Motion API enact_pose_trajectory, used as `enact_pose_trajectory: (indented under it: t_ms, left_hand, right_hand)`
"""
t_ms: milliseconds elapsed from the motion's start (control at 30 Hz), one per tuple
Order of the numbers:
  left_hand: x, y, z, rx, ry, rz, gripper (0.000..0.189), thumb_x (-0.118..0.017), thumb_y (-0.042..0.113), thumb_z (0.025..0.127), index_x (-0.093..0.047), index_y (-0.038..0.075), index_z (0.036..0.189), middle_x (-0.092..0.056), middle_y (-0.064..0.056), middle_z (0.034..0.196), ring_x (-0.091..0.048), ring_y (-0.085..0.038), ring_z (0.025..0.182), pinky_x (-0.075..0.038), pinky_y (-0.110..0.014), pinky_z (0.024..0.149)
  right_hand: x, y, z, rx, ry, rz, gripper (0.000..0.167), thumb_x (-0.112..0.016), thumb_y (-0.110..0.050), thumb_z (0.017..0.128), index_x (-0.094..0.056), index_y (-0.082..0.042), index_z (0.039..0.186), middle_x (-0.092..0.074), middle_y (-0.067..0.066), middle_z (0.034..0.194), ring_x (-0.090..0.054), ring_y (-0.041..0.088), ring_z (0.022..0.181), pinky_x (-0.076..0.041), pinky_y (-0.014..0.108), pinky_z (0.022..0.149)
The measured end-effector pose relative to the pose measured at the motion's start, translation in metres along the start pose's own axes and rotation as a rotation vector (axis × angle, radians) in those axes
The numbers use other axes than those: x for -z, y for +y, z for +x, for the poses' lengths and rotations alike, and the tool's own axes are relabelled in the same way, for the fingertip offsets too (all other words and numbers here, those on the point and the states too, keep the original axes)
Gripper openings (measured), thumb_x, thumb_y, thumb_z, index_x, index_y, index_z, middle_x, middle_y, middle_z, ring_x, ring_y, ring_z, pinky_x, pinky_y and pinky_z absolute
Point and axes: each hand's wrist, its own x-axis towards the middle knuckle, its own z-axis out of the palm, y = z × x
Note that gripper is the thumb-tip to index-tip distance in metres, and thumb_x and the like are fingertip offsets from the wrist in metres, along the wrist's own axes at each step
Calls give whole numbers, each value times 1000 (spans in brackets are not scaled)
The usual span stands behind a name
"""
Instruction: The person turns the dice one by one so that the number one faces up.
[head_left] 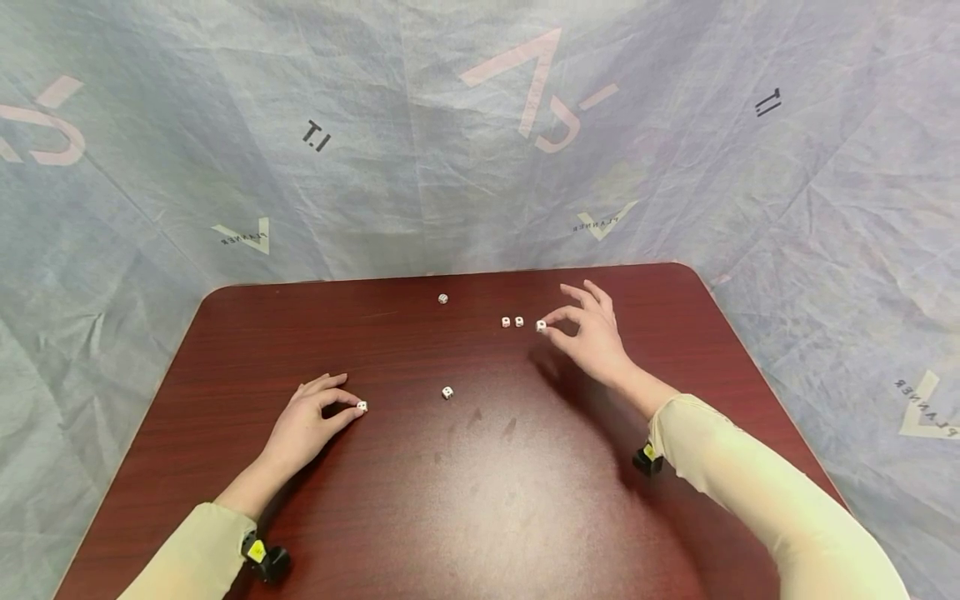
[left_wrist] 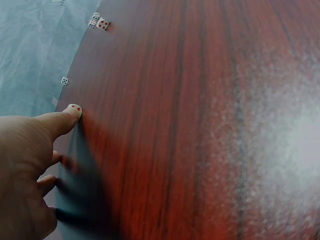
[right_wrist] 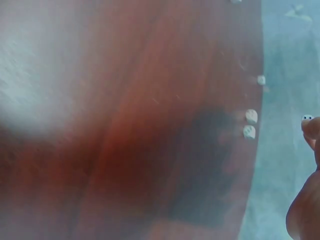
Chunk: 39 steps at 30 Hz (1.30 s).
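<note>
Dice sit pinched in left grip and right grip; four others between; only head view shows both grips.

the near tabletop offers passage; one die obstructs mid-table.

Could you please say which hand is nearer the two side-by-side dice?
Right: the right hand, pinching a die, is just right of the two dice; the left hand is farther off, to their left.
</note>
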Motion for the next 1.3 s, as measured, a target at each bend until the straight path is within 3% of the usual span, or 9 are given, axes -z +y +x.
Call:
enact_pose_trajectory:
  t_ms: [567, 1300]
  left_hand:
    - [0, 0, -1, 12, -13, -9, 12, -81, 27, 91, -79, 22, 102, -55, -19, 146, -35, -44, 145, -19, -64, 120]
    - [1, 0, 0, -2, -3, -9, 11, -81, 23, 91, -79, 19, 101, -56, -20, 145, -37, -45, 144, -18, -65, 120]
  right_hand:
    - [5, 22, 34, -57, -23, -51, 11, -79, -28, 91, -80, -18, 96, -45, 12, 155, -11, 30, 154, -9, 61, 121]
    - [-30, 44, 47, -58, -169, -174, 12, -79, -30, 90, -81, -21, 98, -48, 16, 153, -14, 39, 153, -12, 66, 120]
